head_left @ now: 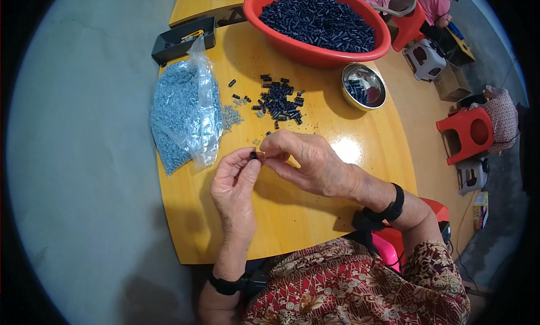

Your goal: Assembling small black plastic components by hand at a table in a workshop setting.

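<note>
Fingers (254,158) of both hands meet over the front of a yellow counter (315,218), pinched shut on 1 small black part (253,154); the left hand (235,184) grips it between thumb and forefinger while the right hand (306,162) closes on it from the other side, and whether a screw is also in the grip is too small to tell. The part is held in the air just above the counter, near the person's body. Done well, this step appears to call for a steady left pinch, with the right fingertips turning or pressing squarely so the tiny piece does not slip and drop among the loose stock. Just beyond the hands lies a pile of black parts (279,101), with a scatter of silvery screws (232,117) beside it. To the left sits a clear bag of screws (183,117), its mouth open at the top. Farther back stand a steel bowl (364,86) holding a few black parts, a red basin (318,24) heaped with them, and a black tray (183,39). Red stools (471,133) stand on the floor to the right.
</note>
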A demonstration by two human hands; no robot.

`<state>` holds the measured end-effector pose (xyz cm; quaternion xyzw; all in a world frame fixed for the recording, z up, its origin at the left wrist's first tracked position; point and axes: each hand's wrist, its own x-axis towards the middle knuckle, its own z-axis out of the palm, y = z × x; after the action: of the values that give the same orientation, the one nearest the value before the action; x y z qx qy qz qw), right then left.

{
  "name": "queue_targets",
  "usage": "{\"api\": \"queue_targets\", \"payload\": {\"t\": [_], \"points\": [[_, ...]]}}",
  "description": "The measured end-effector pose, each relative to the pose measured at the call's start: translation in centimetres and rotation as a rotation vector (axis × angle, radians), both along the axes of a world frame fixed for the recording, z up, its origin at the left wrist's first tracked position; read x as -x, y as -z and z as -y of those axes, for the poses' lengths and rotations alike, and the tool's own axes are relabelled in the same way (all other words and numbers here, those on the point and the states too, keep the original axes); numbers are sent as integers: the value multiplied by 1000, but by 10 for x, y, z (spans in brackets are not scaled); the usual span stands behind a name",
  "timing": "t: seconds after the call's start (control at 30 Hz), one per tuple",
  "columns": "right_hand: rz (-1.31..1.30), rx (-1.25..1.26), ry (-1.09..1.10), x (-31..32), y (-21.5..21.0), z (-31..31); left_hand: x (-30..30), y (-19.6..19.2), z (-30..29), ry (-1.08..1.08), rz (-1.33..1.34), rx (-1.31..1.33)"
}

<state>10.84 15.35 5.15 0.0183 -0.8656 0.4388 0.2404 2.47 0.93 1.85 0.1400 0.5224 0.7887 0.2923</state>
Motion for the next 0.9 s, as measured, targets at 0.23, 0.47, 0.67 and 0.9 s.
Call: {"api": "queue_targets", "payload": {"t": [0.23,0.47,0.67,0.9], "points": [[75,-324,31,-16,-7,-1,-10,-4,-7,63,-15,18],[-4,-212,61,-25,-1,-3,-12,-2,-8,106,37,10],[-83,-50,82,-34,8,-9,-17,-2,-7,156,208,-106],[-138,-27,131,-37,10,-8,-23,-4,-14,162,208,-123]]}}
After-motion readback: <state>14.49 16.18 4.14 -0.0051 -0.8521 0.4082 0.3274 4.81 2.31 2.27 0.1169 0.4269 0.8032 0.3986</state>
